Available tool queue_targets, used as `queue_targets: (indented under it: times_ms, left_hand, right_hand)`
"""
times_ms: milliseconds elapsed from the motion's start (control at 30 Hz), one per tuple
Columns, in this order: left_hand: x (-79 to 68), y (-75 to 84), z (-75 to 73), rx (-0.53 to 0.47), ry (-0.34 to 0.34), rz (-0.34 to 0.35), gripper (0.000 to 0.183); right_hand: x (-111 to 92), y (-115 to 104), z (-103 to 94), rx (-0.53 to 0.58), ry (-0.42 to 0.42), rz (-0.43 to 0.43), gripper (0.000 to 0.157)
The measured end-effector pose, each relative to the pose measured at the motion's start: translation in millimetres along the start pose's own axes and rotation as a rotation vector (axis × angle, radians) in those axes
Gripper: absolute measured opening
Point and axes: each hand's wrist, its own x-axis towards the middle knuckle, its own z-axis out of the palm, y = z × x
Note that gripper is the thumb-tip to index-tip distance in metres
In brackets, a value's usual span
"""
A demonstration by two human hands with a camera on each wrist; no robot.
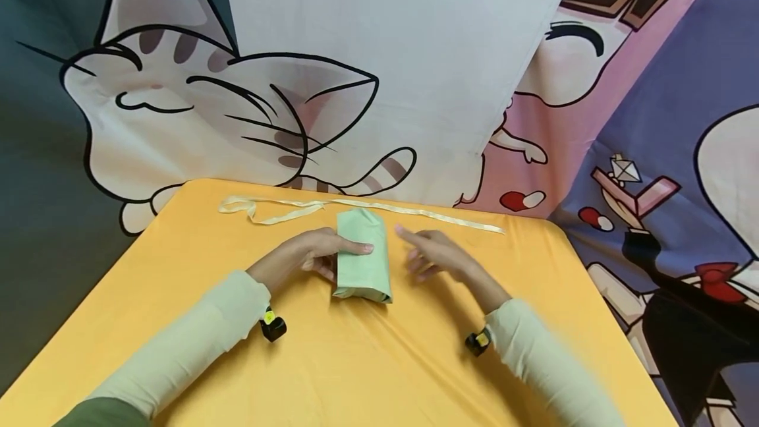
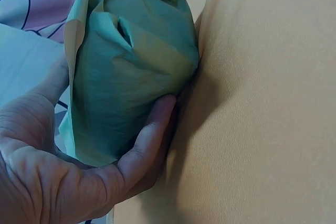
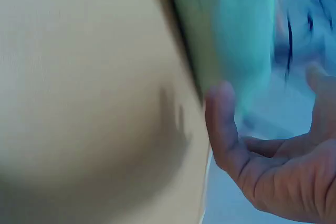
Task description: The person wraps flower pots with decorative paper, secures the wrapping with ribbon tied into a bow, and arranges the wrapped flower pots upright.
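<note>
One table (image 1: 367, 374), one green packet (image 1: 364, 271).

1. Left hand (image 1: 315, 249) grips green paper packet (image 1: 363, 272), thumb across its front face.
2. Right hand (image 1: 441, 256) just right of packet, not touching, slightly blurred.
3. Cream ribbon (image 1: 427, 213) lies behind packet, left part looped.
4. Table (image 1: 356, 368) yellow, cloth-covered.
5. Cartoon cat (image 1: 196, 127) on backdrop (image 1: 385, 12) behind table.
6. Both sleeves (image 1: 196, 325) pale.
</note>
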Motion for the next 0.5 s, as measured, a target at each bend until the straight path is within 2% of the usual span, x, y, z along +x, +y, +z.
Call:
queue_targets:
  times_ms: [67, 167, 267, 367, 433, 500]
  left_hand:
    - [0.5, 0.1, -2.9, -0.003, -0.014, -0.006, 0.06]
    - [2.5, -1.1, -5.9, -0.014, -0.035, -0.016, 0.058]
    - [4.0, -2.2, -6.6, -0.012, -0.066, -0.017, 0.055]
    - [1.8, -0.9, -11.6, 0.025, -0.099, 0.01, 0.058]
    - [0.4, 0.8, -23.3, 0.056, -0.099, 0.024, 0.062]
    - [-2.1, 2.9, -42.2, 0.109, -0.034, 0.025, 0.067]
  right_hand:
    - [-8.1, -17.5, 25.3, 0.083, -0.143, 0.007, 0.099]
    - [-9.4, -30.5, 51.0, 0.074, -0.223, -0.023, 0.082]
    - [-5.9, -34.4, 64.1, 0.08, -0.238, -0.061, 0.059]
    - [-4.5, -35.2, 68.1, 0.088, -0.221, -0.09, 0.048]
    - [-5.6, -35.9, 67.8, 0.08, -0.211, -0.073, 0.049]
    - [-6.7, -36.8, 67.3, 0.075, -0.208, -0.052, 0.051]
